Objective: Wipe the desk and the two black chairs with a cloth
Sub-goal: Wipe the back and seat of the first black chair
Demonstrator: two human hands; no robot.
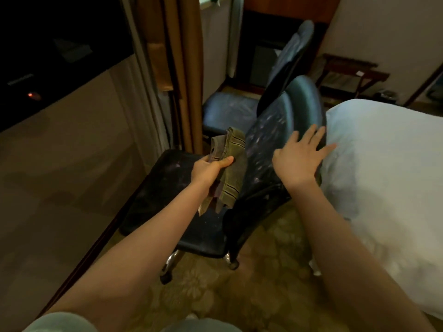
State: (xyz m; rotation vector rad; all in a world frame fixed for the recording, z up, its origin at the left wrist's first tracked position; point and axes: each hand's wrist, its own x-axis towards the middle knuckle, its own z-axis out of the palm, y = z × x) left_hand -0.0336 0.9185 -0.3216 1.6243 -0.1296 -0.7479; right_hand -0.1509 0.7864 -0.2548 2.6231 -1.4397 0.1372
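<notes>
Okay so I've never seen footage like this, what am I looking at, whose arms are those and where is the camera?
There is no machine here. A person wears one wide-angle camera on the head, looking forward and down, so the two bare arms are their own. The left hand grips an olive striped cloth in front of the near black chair. The right hand is open, fingers spread, at the edge of that chair's backrest. A second black chair stands behind it. The beige desk runs along the left, a white bed lies on the right, and patterned carpet covers the floor.
</notes>
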